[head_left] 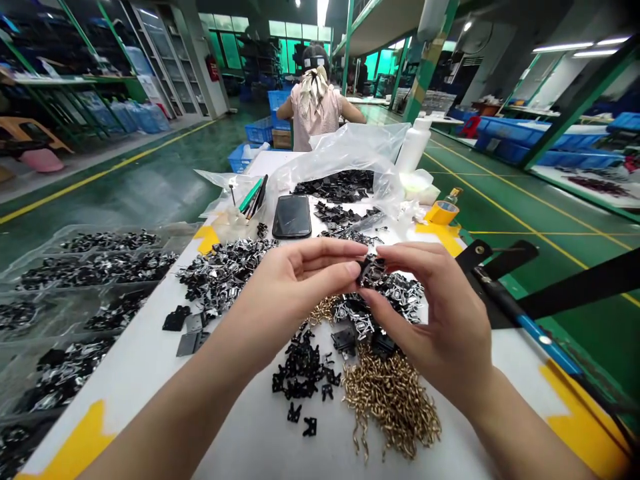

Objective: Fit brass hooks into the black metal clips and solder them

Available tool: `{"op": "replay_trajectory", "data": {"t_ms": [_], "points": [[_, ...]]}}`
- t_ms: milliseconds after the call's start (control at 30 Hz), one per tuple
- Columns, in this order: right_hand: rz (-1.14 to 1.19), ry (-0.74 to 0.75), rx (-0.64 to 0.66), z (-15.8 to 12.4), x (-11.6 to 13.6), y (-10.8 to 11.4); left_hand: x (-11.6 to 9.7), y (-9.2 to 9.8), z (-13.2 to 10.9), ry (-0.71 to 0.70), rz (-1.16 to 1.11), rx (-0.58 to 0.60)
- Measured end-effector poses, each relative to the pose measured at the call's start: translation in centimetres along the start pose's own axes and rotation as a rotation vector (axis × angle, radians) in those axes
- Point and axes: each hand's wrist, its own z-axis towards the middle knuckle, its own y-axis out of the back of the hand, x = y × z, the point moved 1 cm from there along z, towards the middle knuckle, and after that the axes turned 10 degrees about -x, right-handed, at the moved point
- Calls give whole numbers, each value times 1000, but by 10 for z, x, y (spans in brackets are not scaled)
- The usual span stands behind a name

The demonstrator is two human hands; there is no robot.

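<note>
Between the fingertips of both hands sits a small black part (371, 265), partly covered, so its exact kind does not show. My left hand (315, 267) pinches it from the left with thumb and fingers. From the other side, my right hand (433, 300) grips it with thumb and forefinger. Beneath the hands lie a heap of small black clips (300, 367), a pile of brass-coloured bent pins (395, 400) and silver-and-black metal pieces (405, 293). More silver-and-black pieces (220, 273) are heaped left of my left hand, beside flat black plates (190, 340).
Clear trays (170, 233) of parts stand left of the white table (240, 427). Farther back are a phone (293, 217), a plastic bag (350, 150) of black parts, a white bottle (414, 143) and yellow tape (443, 212). A blue-handled lever tool (545, 340) stands right. A person (317, 107) sits ahead.
</note>
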Motion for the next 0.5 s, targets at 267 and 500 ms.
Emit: {"op": "replay_trajectory", "data": {"t_ms": [267, 500], "points": [[40, -40, 3, -3, -2, 0, -2, 3, 0, -31, 29, -68], [90, -55, 27, -4, -2, -2, -1, 3, 0, -34, 61, -91]]}}
